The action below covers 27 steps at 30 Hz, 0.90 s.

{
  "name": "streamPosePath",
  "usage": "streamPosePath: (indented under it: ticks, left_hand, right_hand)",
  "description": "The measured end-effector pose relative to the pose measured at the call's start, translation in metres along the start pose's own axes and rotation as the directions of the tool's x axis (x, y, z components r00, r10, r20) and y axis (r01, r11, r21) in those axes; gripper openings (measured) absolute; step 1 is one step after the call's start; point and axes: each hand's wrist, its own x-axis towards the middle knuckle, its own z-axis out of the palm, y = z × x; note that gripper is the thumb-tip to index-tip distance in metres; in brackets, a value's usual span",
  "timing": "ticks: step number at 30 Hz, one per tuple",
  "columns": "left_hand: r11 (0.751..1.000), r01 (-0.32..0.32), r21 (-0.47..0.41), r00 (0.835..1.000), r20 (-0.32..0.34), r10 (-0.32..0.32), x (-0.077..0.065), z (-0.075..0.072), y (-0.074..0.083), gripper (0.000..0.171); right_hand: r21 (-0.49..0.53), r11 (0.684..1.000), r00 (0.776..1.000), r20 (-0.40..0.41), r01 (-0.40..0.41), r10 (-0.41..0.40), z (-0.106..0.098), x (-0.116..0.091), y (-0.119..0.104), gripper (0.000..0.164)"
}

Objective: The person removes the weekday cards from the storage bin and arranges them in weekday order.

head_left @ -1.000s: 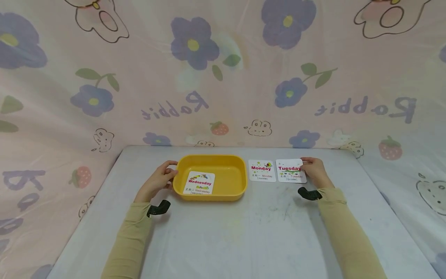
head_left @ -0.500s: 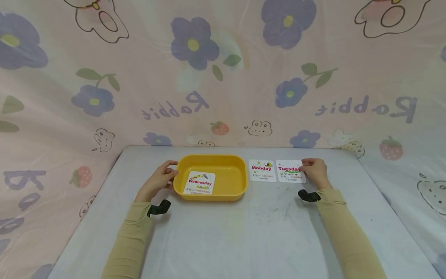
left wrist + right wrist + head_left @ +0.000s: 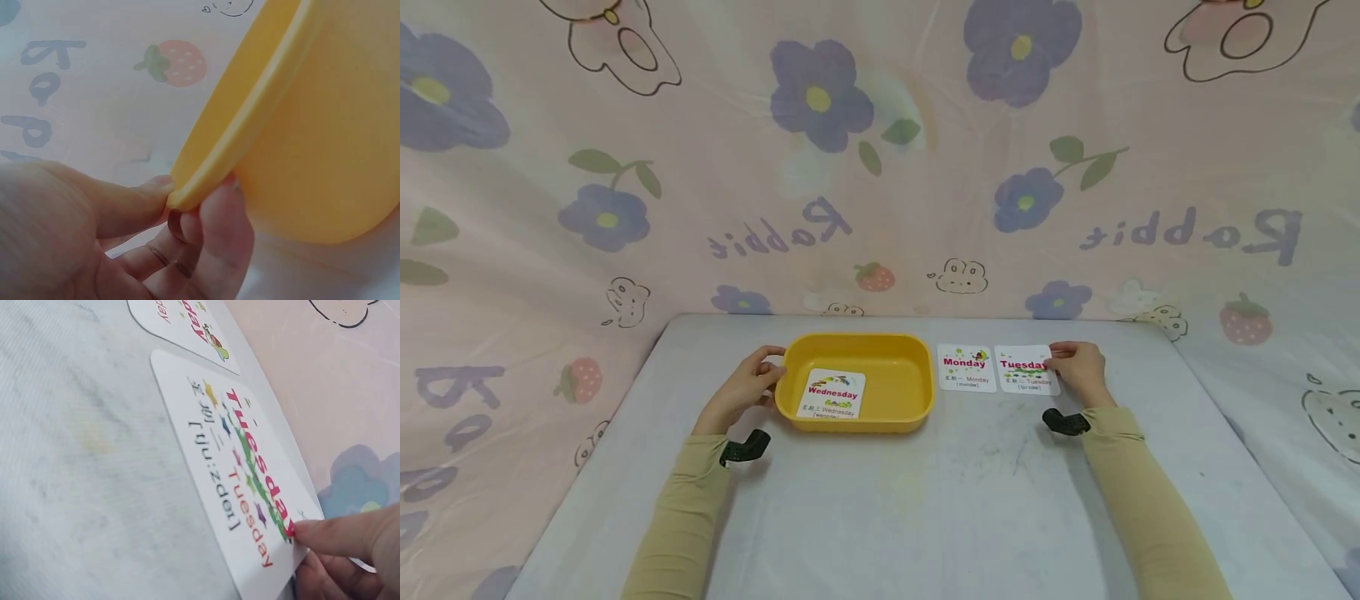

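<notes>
My left hand (image 3: pixel 747 387) pinches the left rim of a yellow plastic tray (image 3: pixel 891 343); in the left wrist view the thumb (image 3: pixel 134 203) lies at the rim with fingers curled beneath it. A square white Wednesday card (image 3: pixel 831 394) leans inside the tray at its left. My right hand (image 3: pixel 1077 371) holds the right edge of a Tuesday card (image 3: pixel 1026 369), its thumb (image 3: pixel 337 534) on the printed face and the other fingers curled at the edge. Beside it to the left lies a Monday card (image 3: pixel 966 368), in line with a narrow gap between.
All of this is on a white-covered table (image 3: pixel 917 508), with the tray and cards toward its back edge. Behind and at the sides hangs a curtain (image 3: pixel 880 192) printed with flowers, rabbits and strawberries. Each wrist carries a black strap piece (image 3: pixel 745 447).
The Tuesday card has settled slightly, straightening into line beside the Monday card, and the right hand has shifted a little with it. The left hand and tray stay put.
</notes>
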Motion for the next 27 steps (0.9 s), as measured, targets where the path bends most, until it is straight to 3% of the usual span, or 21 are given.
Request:
streamPosePath:
  ticks: [13, 27]
  left_hand:
    - [1.000, -0.008, 0.005, 1.000, 0.005, 0.008, -0.0011, -0.0003, 0.0014, 0.042]
    - [1.000, -0.011, -0.003, 1.000, 0.010, 0.011, -0.0005, -0.0006, -0.0005, 0.042]
  right_hand:
    - [-0.012, 1.000, 1.000, -0.023, 0.010, -0.010, 0.0033, -0.0008, -0.0014, 0.031]
    - [-0.029, 0.998, 0.998, -0.024, -0.050, 0.050, 0.0027, -0.0017, -0.0050, 0.031]
